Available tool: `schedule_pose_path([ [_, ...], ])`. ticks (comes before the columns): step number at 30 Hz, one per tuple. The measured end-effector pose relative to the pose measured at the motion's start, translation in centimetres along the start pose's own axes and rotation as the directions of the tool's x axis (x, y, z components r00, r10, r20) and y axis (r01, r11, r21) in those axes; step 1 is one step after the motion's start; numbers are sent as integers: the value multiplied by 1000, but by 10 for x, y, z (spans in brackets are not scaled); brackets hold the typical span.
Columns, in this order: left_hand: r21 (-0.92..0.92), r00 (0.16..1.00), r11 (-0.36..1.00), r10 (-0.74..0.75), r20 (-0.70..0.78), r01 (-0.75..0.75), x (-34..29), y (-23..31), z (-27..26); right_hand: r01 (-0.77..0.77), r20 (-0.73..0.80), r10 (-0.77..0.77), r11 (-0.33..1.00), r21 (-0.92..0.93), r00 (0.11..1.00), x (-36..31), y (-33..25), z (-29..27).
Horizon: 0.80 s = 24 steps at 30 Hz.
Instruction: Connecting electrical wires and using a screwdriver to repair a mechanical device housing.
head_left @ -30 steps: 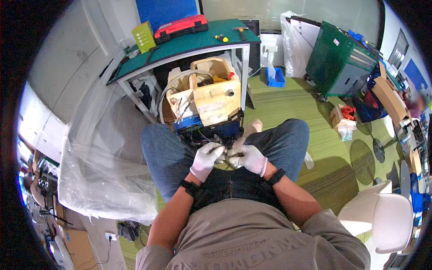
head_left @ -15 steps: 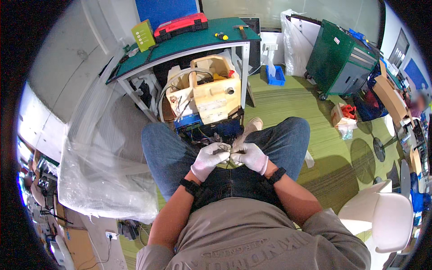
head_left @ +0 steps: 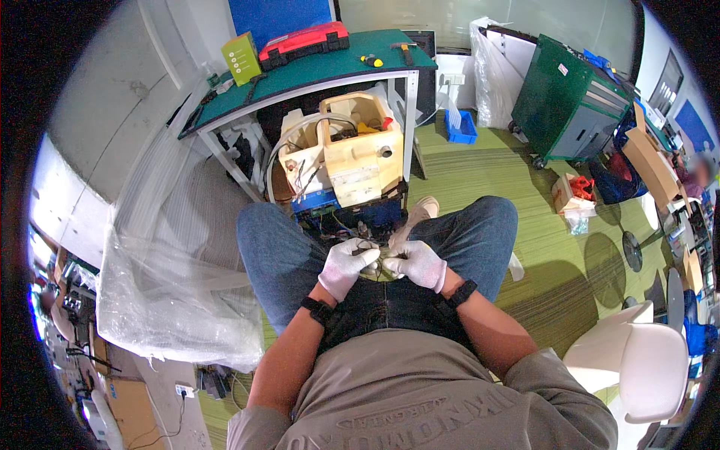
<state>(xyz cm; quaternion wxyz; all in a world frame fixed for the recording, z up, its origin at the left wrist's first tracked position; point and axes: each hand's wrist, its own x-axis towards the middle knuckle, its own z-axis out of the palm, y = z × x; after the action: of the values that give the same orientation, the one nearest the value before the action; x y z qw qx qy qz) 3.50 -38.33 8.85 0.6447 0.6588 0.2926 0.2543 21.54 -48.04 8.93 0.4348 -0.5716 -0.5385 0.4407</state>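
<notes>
Both my hands wear white gloves and meet low between my knees. My left hand (head_left: 346,268) is closed in a pinch on a thin dark wire (head_left: 366,247) that loops over its fingertips. Close beside it, my right hand (head_left: 416,265) is also pinched, its fingertips almost touching the left ones; what they grip is too small to make out. Ahead of the hands, a cream plastic machine body (head_left: 363,163) with a pale hose and loose wires rests on a dark and blue base (head_left: 319,202) with exposed wiring.
A green-topped workbench (head_left: 315,71) behind the machine carries a red toolbox (head_left: 304,43), a hammer (head_left: 406,54) and a green box (head_left: 241,58). Plastic wrapping (head_left: 176,300) lies at left. A green tool cabinet (head_left: 566,101), blue bin (head_left: 460,127) and white chair (head_left: 637,360) stand at right.
My fingertips have drawn slightly apart, and the left fingers have shifted a little around the wire. The rest of the scene stays nearly the same.
</notes>
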Motion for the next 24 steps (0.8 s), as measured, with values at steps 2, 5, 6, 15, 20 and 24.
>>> schedule_pose_path([
  [2,-72,996,993,-90,-23,88,1,-3,-1,36,11,-36,999,-29,999,0,2,0],
  [5,-132,988,982,-145,-52,137,1,1,2,62,-3,-62,996,-70,998,1,1,0],
  [6,-132,988,982,-145,-53,137,1,0,1,62,-1,-62,996,-70,998,1,-1,-1],
  [15,-132,985,983,-143,-95,130,0,2,0,119,-40,-127,981,-152,991,1,-3,0],
  [20,-370,977,908,-215,-9,196,1,1,-8,103,-51,-108,990,-97,993,4,2,-1],
  [24,-418,975,881,-203,89,221,3,2,-7,72,-175,-28,965,253,984,8,14,-2],
])
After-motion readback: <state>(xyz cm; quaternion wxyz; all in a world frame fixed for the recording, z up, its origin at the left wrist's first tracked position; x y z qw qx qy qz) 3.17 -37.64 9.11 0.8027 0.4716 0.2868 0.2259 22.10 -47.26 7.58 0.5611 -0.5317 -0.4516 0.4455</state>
